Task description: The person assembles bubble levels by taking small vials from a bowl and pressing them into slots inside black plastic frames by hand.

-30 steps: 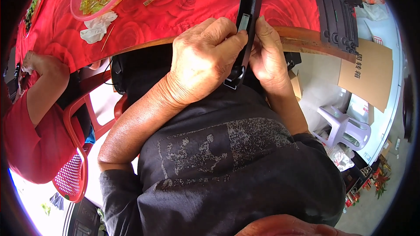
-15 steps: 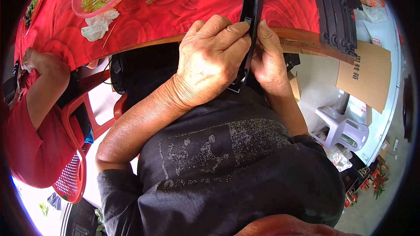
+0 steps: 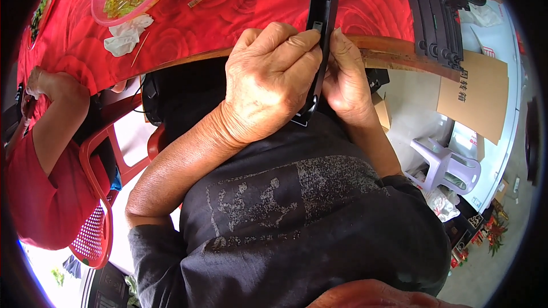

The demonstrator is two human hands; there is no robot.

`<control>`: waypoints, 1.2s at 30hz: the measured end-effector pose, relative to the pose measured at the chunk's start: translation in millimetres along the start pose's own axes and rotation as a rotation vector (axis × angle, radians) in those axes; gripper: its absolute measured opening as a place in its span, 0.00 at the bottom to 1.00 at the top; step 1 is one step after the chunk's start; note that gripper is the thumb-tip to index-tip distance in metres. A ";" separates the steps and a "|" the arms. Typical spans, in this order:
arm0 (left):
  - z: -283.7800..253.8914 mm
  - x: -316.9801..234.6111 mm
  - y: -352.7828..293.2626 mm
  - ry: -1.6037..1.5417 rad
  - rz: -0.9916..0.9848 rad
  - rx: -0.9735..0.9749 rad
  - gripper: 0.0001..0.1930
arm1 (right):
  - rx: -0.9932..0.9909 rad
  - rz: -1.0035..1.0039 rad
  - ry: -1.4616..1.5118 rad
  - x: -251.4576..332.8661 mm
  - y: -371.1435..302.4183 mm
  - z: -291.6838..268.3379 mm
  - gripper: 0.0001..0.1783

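A long black plastic housing is held upright between my hands at the table's front edge, its channelled inner side turned partly up. My left hand is closed over its left side, with the fingertips pressed into the channel beside a small greyish piece. From the other side, my right hand grips the housing, thumb up along its edge. My left hand covers much of the lower part, and the right fingers behind it are hidden. The bottom end shows below my left hand, close to my dark shirt.
A pink basket of yellowish clear small parts stands on the red rose-patterned tablecloth, beside a crumpled white tissue. Several black strips lie at the right. A co-worker's arm is at the left; a cardboard sheet leans at the right.
The housing and both hands have shifted slightly left in the picture, as has most of the scene. My grip on the housing looks the same.
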State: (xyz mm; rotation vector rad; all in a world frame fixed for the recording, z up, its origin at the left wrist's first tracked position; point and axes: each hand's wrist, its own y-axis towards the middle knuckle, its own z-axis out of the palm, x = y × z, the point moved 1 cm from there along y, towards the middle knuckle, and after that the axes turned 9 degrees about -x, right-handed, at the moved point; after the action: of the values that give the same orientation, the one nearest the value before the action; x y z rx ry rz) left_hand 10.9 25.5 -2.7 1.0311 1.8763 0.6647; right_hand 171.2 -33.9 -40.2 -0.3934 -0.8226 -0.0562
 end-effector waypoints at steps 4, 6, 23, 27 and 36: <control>-0.3 -1.4 -3.0 -0.004 0.010 0.007 0.13 | -0.019 -0.017 0.007 1.2 -2.5 3.7 0.15; -0.8 -1.8 -3.5 0.001 0.008 0.022 0.13 | 0.029 0.005 0.029 0.8 -1.2 0.0 0.15; -2.1 -3.3 -3.4 -0.027 -0.033 0.010 0.12 | -0.034 -0.017 -0.028 0.0 -6.1 7.4 0.16; -5.9 -4.5 -4.6 -0.009 -0.035 0.020 0.12 | -0.037 -0.009 -0.036 -0.8 -6.5 10.3 0.16; -6.1 -3.3 -5.8 -0.031 -0.025 -0.021 0.12 | -0.019 -0.012 0.008 -0.5 -8.3 12.4 0.15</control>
State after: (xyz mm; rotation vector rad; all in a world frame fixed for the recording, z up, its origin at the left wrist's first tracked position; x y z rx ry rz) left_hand 4.2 19.5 -2.8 0.9979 1.8486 0.6494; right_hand 160.5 -37.2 -30.3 -0.4060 -0.8165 -0.0763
